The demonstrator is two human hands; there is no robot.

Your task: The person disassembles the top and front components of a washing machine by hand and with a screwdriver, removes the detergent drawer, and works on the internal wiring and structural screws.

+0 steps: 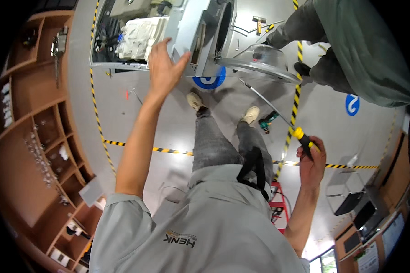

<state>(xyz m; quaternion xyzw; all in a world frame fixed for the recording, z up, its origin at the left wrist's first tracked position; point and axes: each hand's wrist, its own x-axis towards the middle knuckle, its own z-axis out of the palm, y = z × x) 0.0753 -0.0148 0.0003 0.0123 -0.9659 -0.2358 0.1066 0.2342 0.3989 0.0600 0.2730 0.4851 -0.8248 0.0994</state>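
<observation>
The top edge cuts off the grey appliance and another person. The appliance hides part of a blue floor circle. The right hand covers some of the screwdriver's handle. The shirt hides part of a red stand. A red object on the floor is too small to identify.

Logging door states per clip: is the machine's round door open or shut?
Open: the round door stands swung out from the machine, and the dark round opening in its front shows uncovered.
</observation>
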